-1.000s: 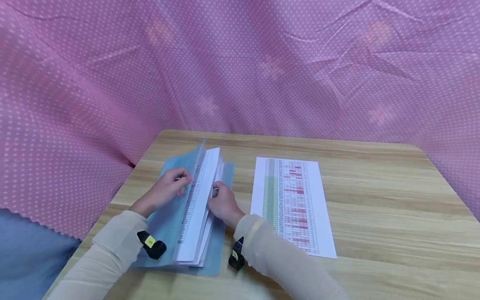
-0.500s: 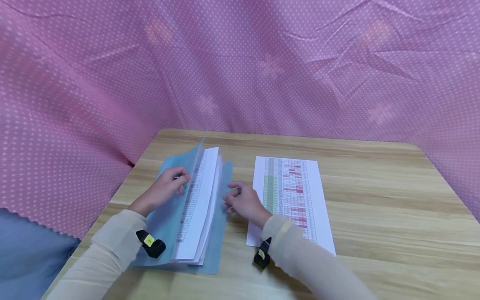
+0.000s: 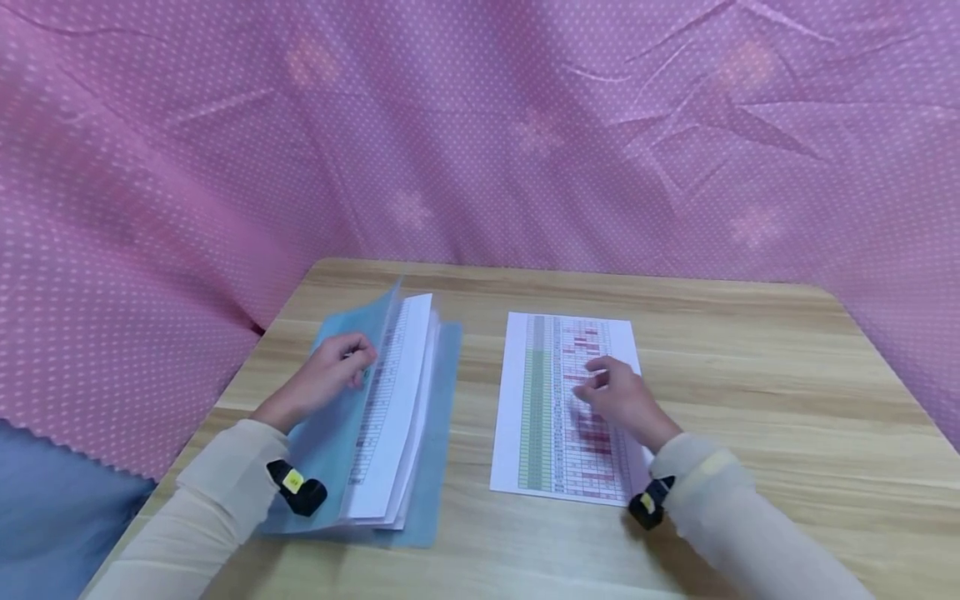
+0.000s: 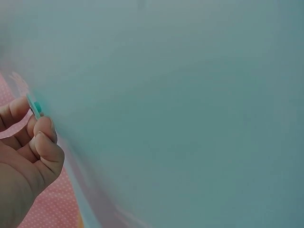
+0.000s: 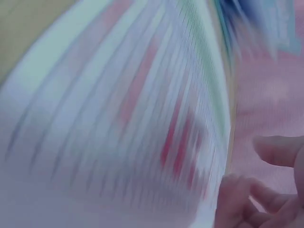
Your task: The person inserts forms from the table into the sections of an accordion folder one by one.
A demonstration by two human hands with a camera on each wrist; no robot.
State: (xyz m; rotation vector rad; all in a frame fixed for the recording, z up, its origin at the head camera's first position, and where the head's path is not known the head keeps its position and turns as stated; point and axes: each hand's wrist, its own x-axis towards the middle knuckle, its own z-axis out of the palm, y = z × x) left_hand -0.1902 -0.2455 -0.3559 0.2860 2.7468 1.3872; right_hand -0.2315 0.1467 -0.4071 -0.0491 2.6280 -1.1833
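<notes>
A blue translucent folder [image 3: 438, 433] lies on the left of the wooden table [image 3: 750, 375], with a stack of printed sheets [image 3: 397, 408] inside. My left hand [image 3: 333, 375] pinches the raised front cover [image 3: 352, 367] of the folder and holds it up; in the left wrist view the cover [image 4: 180, 104] fills the frame beside my fingers [image 4: 40, 137]. A single printed sheet [image 3: 558, 400] with green and red table cells lies to the right. My right hand [image 3: 618, 396] rests on that sheet with fingers extended. The right wrist view is blurred and shows the sheet [image 5: 123, 123].
A pink dotted cloth [image 3: 480, 133] hangs behind and around the table. Bare wood stretches to the right of the loose sheet and along the front edge. A blue surface [image 3: 52, 517] shows below the cloth at the lower left.
My right hand left the stack in the folder and moved right onto the loose sheet. That sheet shifted slightly. My left hand still holds the cover up.
</notes>
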